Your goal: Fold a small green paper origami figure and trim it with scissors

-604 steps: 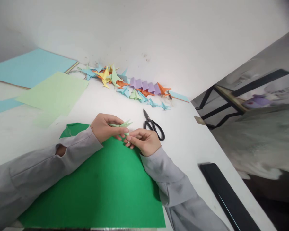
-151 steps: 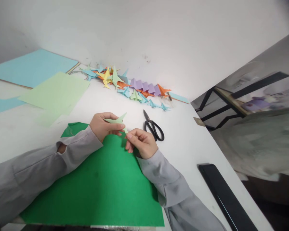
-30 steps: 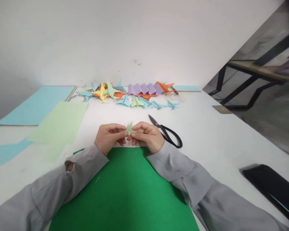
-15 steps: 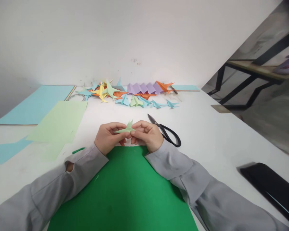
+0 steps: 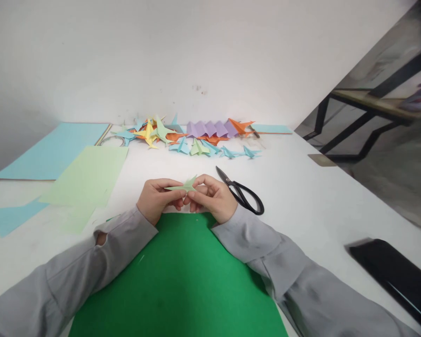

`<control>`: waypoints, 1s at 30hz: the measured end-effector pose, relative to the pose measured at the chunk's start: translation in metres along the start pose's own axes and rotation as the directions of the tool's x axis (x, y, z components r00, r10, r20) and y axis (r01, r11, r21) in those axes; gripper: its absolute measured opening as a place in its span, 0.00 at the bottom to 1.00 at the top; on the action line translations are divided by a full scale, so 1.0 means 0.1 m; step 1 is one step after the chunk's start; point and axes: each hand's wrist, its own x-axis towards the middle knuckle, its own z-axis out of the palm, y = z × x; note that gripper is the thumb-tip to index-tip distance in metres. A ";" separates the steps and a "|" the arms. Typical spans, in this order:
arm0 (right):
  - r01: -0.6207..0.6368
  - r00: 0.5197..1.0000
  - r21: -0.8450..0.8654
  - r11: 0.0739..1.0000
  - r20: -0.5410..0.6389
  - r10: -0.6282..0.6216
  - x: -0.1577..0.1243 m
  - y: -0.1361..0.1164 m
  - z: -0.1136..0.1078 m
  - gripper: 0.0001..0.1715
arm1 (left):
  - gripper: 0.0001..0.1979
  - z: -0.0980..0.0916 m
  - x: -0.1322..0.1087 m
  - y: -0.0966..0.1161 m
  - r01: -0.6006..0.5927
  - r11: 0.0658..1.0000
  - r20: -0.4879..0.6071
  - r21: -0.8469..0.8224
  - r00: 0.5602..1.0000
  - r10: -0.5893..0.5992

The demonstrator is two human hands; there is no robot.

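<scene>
L hand (image 5: 156, 199) pinches a small folded lt-green paper (image 5: 187, 186) btwn thumb & fingers; R hand (image 5: 215, 199) grips its right end. It's held up nr the far edge of the dk-green sheet (image 5: 178, 276). Black scissors (image 5: 241, 191) lie just beside R hand. Folded paper figures (image 5: 198, 148) line the tabletop's (image 5: 301, 201) far edge; blue sheet (image 5: 52, 152) is at its far left corner, black object (image 5: 393, 276) nr its right edge.

The folded paper (image 5: 187, 186) is pale green and creased into sharp points. One long, narrow point lies toward the left; a shorter one slants up to the right. The left hand (image 5: 156, 197) and right hand (image 5: 214, 197) pinch it, their fingers hiding part.
</scene>
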 end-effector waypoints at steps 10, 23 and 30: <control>-0.026 1.000 0.028 0.999 -0.014 0.026 -0.01 -0.01 -0.01 0.18 | 0.06 0.00 -0.01 0.02 0.064 0.998 0.031 0.023 0.997 -0.064; -0.007 0.998 0.093 0.996 -0.062 0.013 0.02 0.01 -0.05 0.08 | 0.05 -0.01 0.00 0.04 0.065 0.997 0.066 -0.030 0.996 -0.063; 0.030 0.997 0.127 0.991 -0.069 -0.022 0.02 0.00 -0.06 0.05 | 0.05 -0.01 0.01 0.04 0.070 0.993 0.067 -0.093 0.996 -0.064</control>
